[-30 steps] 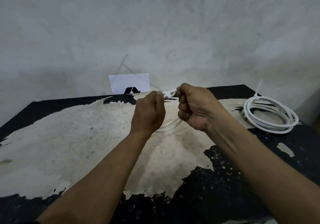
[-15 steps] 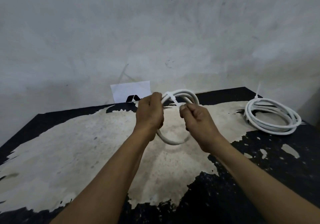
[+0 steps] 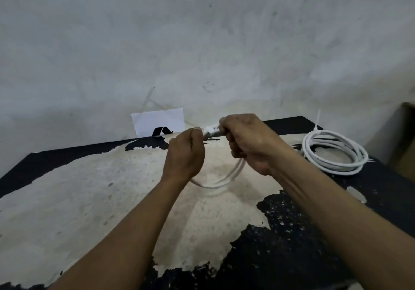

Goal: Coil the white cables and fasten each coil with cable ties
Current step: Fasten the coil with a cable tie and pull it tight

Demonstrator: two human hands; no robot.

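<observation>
I hold a coiled white cable (image 3: 221, 178) above the middle of the worn table (image 3: 89, 200). My right hand (image 3: 247, 144) grips the top of the coil in a fist. My left hand (image 3: 186, 155) is curled just left of it and pinches at the white cable tie (image 3: 207, 130) on the coil's top. The coil's lower loop hangs blurred below both hands. Most of its top is hidden by my fingers. A second coiled white cable (image 3: 334, 152) lies on the table at the right, with a cable tie (image 3: 317, 119) standing up from its far side.
A white card with a black logo (image 3: 158, 122) leans against the grey wall at the table's back edge. The table's right edge drops off just past the lying coil, with a brown object (image 3: 404, 137) beyond it.
The coil was turned from facing me to edge-on. My right hand moved from pinching the tie's tail to gripping the coil's top; my left hand shifted to the tie.
</observation>
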